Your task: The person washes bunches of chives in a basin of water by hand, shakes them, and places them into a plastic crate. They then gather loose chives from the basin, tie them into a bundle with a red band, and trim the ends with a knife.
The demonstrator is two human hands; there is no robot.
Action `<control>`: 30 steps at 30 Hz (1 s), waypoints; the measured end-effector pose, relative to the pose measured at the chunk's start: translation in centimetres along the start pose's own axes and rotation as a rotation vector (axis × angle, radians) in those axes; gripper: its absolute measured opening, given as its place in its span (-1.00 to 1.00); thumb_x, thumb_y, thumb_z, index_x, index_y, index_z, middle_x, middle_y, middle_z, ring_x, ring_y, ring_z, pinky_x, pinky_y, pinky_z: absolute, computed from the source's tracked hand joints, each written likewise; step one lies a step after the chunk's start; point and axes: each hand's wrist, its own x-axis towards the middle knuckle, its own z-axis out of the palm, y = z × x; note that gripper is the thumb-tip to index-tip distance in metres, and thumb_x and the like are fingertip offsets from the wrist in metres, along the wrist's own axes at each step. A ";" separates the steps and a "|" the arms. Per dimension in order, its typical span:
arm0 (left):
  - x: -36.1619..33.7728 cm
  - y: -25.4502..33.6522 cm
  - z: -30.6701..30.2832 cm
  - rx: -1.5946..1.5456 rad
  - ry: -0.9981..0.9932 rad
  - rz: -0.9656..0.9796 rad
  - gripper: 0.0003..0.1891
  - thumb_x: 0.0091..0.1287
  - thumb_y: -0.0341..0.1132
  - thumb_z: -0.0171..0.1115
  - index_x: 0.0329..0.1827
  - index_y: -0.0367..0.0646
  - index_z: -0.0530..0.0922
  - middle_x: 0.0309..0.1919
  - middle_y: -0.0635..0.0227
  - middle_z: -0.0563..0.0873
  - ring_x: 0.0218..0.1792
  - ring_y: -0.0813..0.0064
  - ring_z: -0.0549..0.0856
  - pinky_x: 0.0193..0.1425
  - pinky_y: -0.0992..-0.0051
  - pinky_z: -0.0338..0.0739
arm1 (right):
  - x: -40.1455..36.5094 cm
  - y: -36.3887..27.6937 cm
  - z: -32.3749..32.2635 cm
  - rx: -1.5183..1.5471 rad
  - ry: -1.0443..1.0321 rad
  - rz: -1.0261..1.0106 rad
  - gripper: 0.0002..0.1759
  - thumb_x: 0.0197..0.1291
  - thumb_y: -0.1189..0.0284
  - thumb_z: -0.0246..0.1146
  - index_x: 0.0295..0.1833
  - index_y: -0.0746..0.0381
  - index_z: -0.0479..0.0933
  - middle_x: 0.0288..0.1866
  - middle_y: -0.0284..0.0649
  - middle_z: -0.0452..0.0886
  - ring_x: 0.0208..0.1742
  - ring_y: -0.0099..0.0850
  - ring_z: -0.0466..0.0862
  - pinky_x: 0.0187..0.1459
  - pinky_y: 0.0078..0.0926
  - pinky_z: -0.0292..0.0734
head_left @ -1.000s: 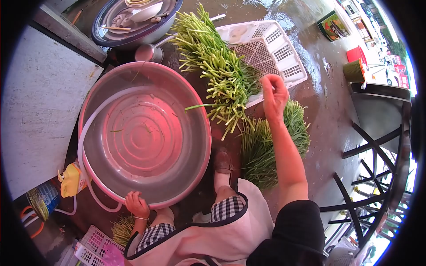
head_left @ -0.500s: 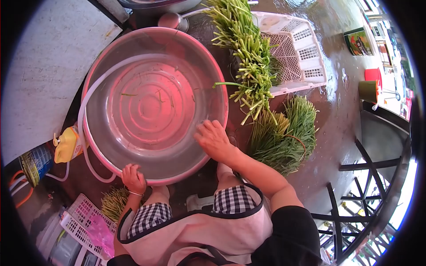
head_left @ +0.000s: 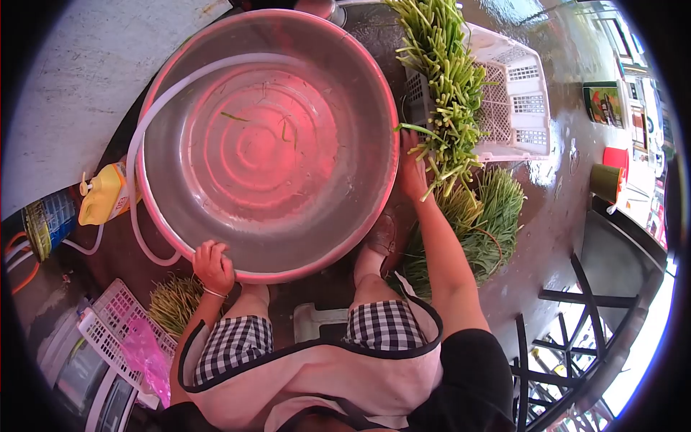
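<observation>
Basin (head_left: 270,205): wide, metal, between both hands; a few green scraps (head_left: 235,117) inside.
Left hand (head_left: 214,268): fingers bent over the near-left rim, gripping it.
Green stalks (head_left: 450,79): heaped across the left side of the white crate (head_left: 515,154).
Right hand (head_left: 412,171): just outside the right rim, fingertips partly behind stalks; can't tell open or closed.
Hose (head_left: 171,91): dips into basin over left rim.
Second bunch (head_left: 500,216): on the floor (head_left: 554,194), beside right arm.

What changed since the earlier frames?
The right hand moved from near the white plastic crate, over the large round metal basin, now to its right, beside long green stalks; grip unclear. The left hand stayed on the basin's near edge, the translucent white hose draped inside.
</observation>
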 end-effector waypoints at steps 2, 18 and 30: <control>0.1 0.0 0.1 0.007 0.006 0.004 -0.75 0.05 -0.42 0.08 -0.18 -0.13 0.59 -0.17 0.19 0.59 -0.15 0.11 0.56 -0.06 0.20 0.38 | 2.8 1.5 3.0 -0.313 -0.079 -0.071 -0.40 0.31 0.39 0.09 0.45 0.33 0.26 0.58 0.18 0.04 0.54 0.30 0.08 0.42 0.08 0.20; 0.0 0.0 0.2 0.006 -0.010 0.029 -0.77 0.10 -0.41 0.05 -0.19 -0.16 0.58 -0.16 0.14 0.60 -0.12 0.07 0.56 -0.02 0.17 0.39 | -3.7 -1.3 -6.4 0.041 -0.192 0.146 -0.85 0.14 0.39 0.30 -0.19 0.16 0.68 -0.10 -0.11 0.64 0.02 -0.04 0.63 -0.02 -0.04 0.54; -0.2 0.2 0.2 0.001 -0.004 0.052 -0.76 0.07 -0.42 0.06 -0.20 -0.15 0.58 -0.16 0.17 0.59 -0.12 0.08 0.55 -0.04 0.16 0.38 | -6.7 -0.4 -29.9 0.128 0.665 0.174 -0.81 0.13 0.69 0.38 -0.14 0.27 0.70 -0.17 -0.30 0.69 -0.17 -0.56 0.65 -0.22 -0.57 0.62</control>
